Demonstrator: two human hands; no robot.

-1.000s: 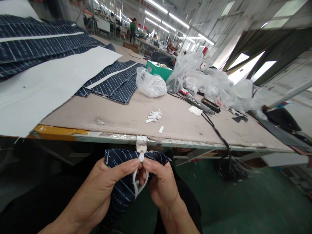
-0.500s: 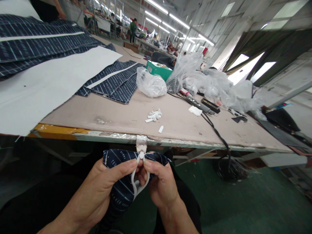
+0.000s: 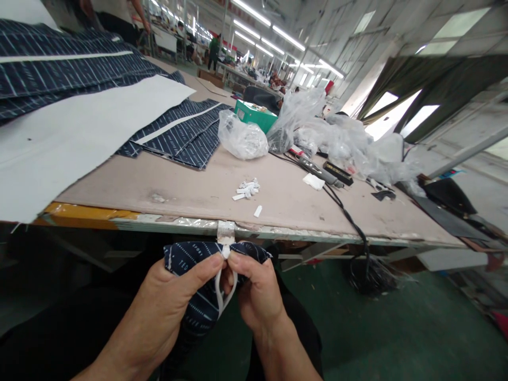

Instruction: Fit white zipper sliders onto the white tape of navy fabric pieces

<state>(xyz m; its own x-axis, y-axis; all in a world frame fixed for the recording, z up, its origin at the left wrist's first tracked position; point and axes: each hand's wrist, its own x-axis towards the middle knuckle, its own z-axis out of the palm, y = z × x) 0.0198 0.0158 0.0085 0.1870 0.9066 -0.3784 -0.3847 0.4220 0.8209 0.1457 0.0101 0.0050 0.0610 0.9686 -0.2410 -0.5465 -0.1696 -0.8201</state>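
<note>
Just below the table edge, my left hand [image 3: 170, 291] and my right hand [image 3: 260, 286] pinch the two sides of a navy printed fabric piece [image 3: 194, 301] with white zipper tape [image 3: 220, 299] along its edges. The thumbs nearly meet at a small white zipper slider [image 3: 226, 253], which sits at the top of the tapes. Above it, a whitish holder [image 3: 226, 232] is fixed to the table edge. Below the thumbs the tapes spread into a loop, with fingertips showing inside. How far the tapes sit in the slider is hidden by my thumbs.
On the table [image 3: 190, 190] lie a small pile of white tabs [image 3: 246, 189], one loose tab [image 3: 257, 211], plastic bags [image 3: 244, 138], a green box [image 3: 256, 115] and a corded grey tool [image 3: 321, 172]. Striped navy panels [image 3: 174, 135] and white sheeting [image 3: 87, 132] are at left. A person [image 3: 119, 18] stands behind.
Both hands still pinch the fabric, with the thumbs now closer to the slider. The tape loop looks narrower. The view has shifted slightly, and more of the person at back left shows.
</note>
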